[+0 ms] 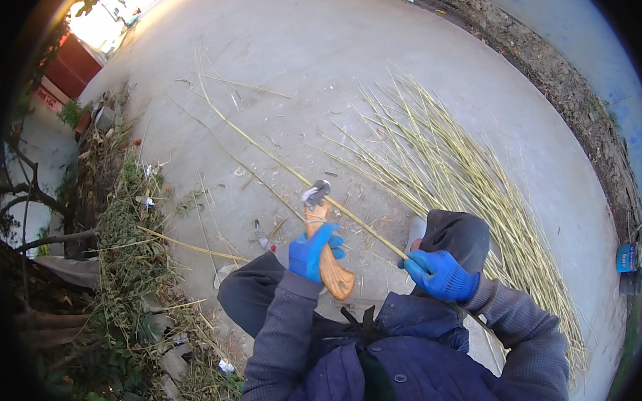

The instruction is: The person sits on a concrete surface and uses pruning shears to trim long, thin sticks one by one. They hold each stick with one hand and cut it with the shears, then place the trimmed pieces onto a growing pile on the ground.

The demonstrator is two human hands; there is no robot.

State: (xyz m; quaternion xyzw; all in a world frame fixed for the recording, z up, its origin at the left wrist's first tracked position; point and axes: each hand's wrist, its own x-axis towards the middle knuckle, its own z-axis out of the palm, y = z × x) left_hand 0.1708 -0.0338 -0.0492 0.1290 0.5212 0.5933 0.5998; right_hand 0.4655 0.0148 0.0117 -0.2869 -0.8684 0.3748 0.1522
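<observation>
My left hand (pixel 313 254), in a blue glove, is wrapped round the handle of a wooden-handled tool (pixel 333 275). Its short grey metal head (pixel 316 193) lies against a long thin stalk (pixel 258 144); I cannot make out a blade. In a matching glove, my right hand (pixel 442 275) is closed on the thick end of that stalk, close to my right knee. From there the stalk slants away to the far left over the concrete. What the right fingers do under the stalk is partly hidden.
A big heap of pale yellow-green stalks (pixel 470 172) spreads along my right. Leafy stripped branches (pixel 133 244) are piled on the left beside tree limbs. A blue container (pixel 626 258) stands by the right wall. Scraps and loose stalks litter the concrete ground (pixel 278 45).
</observation>
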